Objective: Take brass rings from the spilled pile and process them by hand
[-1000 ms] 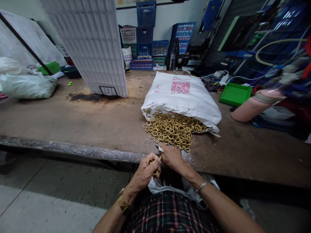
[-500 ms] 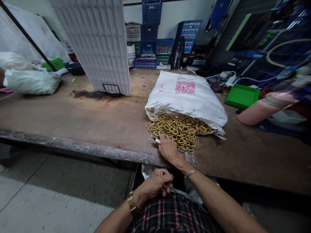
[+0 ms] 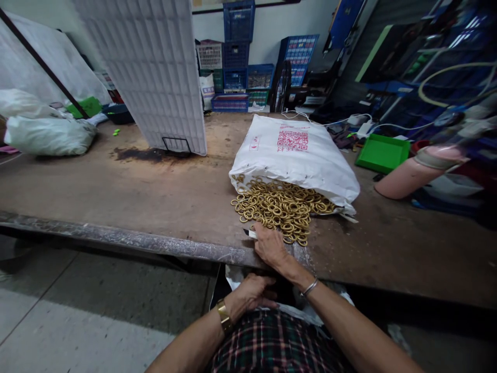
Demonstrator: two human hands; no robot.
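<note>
A pile of gold-coloured rings (image 3: 277,207) spills from the mouth of a white woven sack (image 3: 272,155) printed with a red code. At the near edge of that pile, my right hand (image 3: 272,247) is closed on a small white tool with a dark pointed tip (image 3: 250,233); its exact kind is unclear. Below the table edge, my left hand (image 3: 252,291) has its fingers apart, with no ring visible in it. It is over the opening of a white plastic bag (image 3: 234,276) by my lap. The inside of that bag is dark.
A tall white ribbed panel (image 3: 155,77) stands in a black wire holder on the table (image 3: 116,197). To the right are a green tray (image 3: 382,154) and a pink cylinder (image 3: 415,173). Blue crates (image 3: 235,57) are stacked behind, and stuffed pale bags (image 3: 50,134) lie at left.
My left hand has loosened its fist around some rings, and its fingers are now spread lower over the bag. My right hand has drawn back slightly from the pile with the tool.
</note>
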